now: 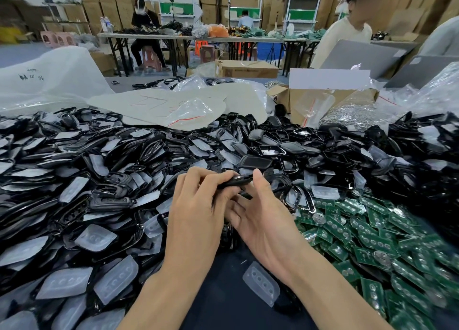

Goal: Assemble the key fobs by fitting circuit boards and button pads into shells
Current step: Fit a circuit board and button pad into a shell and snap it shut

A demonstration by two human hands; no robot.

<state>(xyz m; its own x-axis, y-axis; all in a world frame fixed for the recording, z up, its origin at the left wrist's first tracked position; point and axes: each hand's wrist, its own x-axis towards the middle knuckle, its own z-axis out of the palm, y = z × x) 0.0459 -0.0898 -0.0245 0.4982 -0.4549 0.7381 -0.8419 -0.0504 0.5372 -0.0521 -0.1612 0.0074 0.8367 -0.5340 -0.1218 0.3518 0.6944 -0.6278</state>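
Observation:
A black key fob shell [234, 181] is held edge-on above the table, between both hands. My left hand [196, 205] grips its left part with curled fingers. My right hand [260, 212] pinches its right end between thumb and fingers. Whatever sits inside the shell is hidden. A heap of black shells [104, 170] mixed with translucent button pads [95, 237] covers the left and middle of the table. Green circuit boards [367, 232] lie piled at the right. One loose button pad [262, 283] lies on the dark cloth just below my right wrist.
Beige paper sheets [159, 103] and small plastic bags lie behind the heap. A cardboard box [323, 98] and bags of metal rings [352, 111] stand at the back right, near two laptops [360, 56]. People sit at far tables; one person stands at the right.

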